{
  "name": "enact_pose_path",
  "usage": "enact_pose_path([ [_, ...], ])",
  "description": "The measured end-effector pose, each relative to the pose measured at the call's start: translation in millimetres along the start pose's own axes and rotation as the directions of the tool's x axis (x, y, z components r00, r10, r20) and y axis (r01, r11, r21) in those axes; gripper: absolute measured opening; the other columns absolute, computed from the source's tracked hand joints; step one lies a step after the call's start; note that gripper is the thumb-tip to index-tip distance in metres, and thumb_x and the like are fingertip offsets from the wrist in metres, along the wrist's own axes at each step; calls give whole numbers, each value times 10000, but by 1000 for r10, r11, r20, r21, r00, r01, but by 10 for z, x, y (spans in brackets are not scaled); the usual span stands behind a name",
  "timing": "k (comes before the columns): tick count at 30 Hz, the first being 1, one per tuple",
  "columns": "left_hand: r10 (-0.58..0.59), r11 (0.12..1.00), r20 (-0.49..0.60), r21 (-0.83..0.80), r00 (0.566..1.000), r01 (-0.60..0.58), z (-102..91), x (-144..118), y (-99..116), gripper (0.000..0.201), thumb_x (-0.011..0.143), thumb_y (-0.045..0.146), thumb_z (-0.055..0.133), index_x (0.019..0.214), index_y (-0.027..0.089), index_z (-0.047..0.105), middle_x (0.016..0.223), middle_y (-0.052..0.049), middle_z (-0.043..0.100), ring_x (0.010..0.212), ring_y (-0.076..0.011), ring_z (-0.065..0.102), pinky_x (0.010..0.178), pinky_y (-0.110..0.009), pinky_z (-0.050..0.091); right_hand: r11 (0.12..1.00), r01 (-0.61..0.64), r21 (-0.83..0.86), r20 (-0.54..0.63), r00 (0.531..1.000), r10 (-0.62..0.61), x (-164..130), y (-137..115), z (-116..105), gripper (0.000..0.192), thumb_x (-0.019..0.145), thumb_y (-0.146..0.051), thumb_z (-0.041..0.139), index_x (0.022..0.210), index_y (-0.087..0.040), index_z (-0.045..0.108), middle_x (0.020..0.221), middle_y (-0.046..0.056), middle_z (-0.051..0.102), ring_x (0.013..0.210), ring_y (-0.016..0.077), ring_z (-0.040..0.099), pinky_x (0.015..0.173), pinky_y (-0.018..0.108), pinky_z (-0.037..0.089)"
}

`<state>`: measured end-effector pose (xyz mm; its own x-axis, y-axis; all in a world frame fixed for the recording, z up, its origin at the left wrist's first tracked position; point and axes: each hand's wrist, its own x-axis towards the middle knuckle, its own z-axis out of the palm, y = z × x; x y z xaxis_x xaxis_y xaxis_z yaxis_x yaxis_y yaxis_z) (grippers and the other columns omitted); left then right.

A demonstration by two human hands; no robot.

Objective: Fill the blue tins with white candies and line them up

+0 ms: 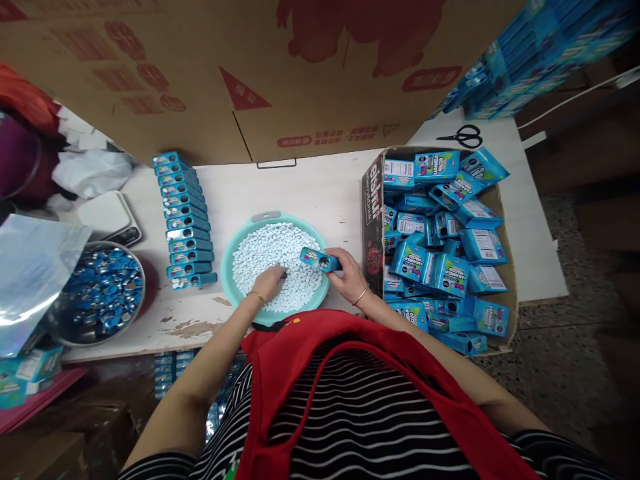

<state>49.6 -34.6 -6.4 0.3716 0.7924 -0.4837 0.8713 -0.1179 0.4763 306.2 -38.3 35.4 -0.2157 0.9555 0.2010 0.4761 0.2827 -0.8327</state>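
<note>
A turquoise plastic basin (pixel 227 265) full of small white candies (pixel 275 247) stands in front of me on the table. My left hand (pixel 269 284) dips into it, its fingers curled down among the candies; whatever they hold is hidden. At the basin's right rim, my right hand (pixel 349 275) grips a small blue candy box (pixel 320 259) by its right end. This box lies tilted over the candies, with a round opening turned upward and something pale showing inside.
A row of blue boxes (pixel 187 230) stands left of the basin, near a metal bowl (pixel 144 287) of blue and silver lids and a scale (pixel 107 215). On the right, a carton (pixel 373 230) holds many blue boxes. Scissors (pixel 465 137) lie behind it; a large cardboard box (pixel 200 87) blocks the back.
</note>
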Motion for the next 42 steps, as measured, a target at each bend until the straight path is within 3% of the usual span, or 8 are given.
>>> enact_pose_path([
  [5, 66, 987, -34, -143, 997, -70, 111, 39, 70, 279, 865, 203, 491, 1132, 176, 567, 1096, -83, 640, 1000, -196, 604, 901, -320, 476, 993, -119, 20, -30, 992, 120, -12, -34, -72, 338, 811, -214, 587, 1142, -220, 518, 1086, 88, 621, 1029, 245, 598, 918, 418, 493],
  [12, 216, 937, -167, -241, 962, -253, -686, -475, 73, 274, 909, 313, 484, 1142, 183, 544, 1035, -69, 636, 920, -168, 600, 827, -296, 479, 994, -111, -10, -55, 992, 110, -18, -10, -70, 322, 808, -217, 580, 1124, -219, 518, 1063, 86, 618, 1004, 249, 601, 899, 417, 500],
  [19, 351, 935, -72, 82, 934, -345, -1429, -721, 588, 246, 921, 269, 445, 1122, 169, 547, 1029, -83, 641, 932, -197, 595, 826, -341, 481, 998, 53, -23, 40, 998, -52, -15, -86, 131, 415, 754, -119, 526, 1157, -220, 507, 1136, 102, 613, 1092, 265, 570, 978, 471, 470],
  [25, 206, 827, 95, 516, 974, -225, -1675, -799, 1195, 228, 889, 139, 416, 1051, 133, 577, 954, -107, 648, 845, -235, 614, 690, -352, 492, 992, 125, -3, 60, 990, -125, -28, -137, 249, 428, 755, -123, 529, 1170, -223, 494, 1148, 106, 620, 1098, 265, 576, 1000, 501, 453],
  [30, 219, 734, 147, 626, 964, -263, -1843, -930, 1501, 249, 865, 50, 373, 920, 136, 601, 832, -88, 620, 753, -214, 586, 643, -333, 466, 989, 136, 51, 49, 989, -139, -55, -180, 268, 409, 773, -126, 530, 1169, -221, 487, 1141, 107, 617, 1093, 257, 578, 989, 485, 463],
  [34, 311, 810, 33, 513, 950, -283, -1848, -998, 1343, 183, 886, 209, 484, 1037, 162, 575, 958, -82, 608, 832, -201, 592, 693, -317, 484, 981, 121, 148, 48, 990, -130, -84, -262, 265, 390, 799, -156, 548, 1177, -228, 486, 1121, 96, 618, 1078, 237, 584, 947, 431, 493],
  [37, 376, 879, -59, 338, 925, -336, -1642, -1021, 1120, 487, 841, 411, 603, 1243, 175, 462, 1202, -119, 550, 1005, -229, 587, 785, -335, 504, 971, 113, 212, 87, 987, -134, -108, -370, 318, 371, 834, -239, 581, 1193, -229, 490, 1106, 88, 629, 1048, 230, 602, 903, 403, 516],
  [42, 300, 941, -82, 191, 950, -281, -1244, -1180, 738, 260, 892, 333, 541, 1104, 189, 500, 1007, -68, 611, 891, -193, 601, 753, -322, 500, 942, 159, 295, 218, 949, -228, -151, -626, 468, 419, 875, -377, 593, 1245, -208, 492, 1128, 106, 640, 1056, 238, 617, 897, 398, 526],
])
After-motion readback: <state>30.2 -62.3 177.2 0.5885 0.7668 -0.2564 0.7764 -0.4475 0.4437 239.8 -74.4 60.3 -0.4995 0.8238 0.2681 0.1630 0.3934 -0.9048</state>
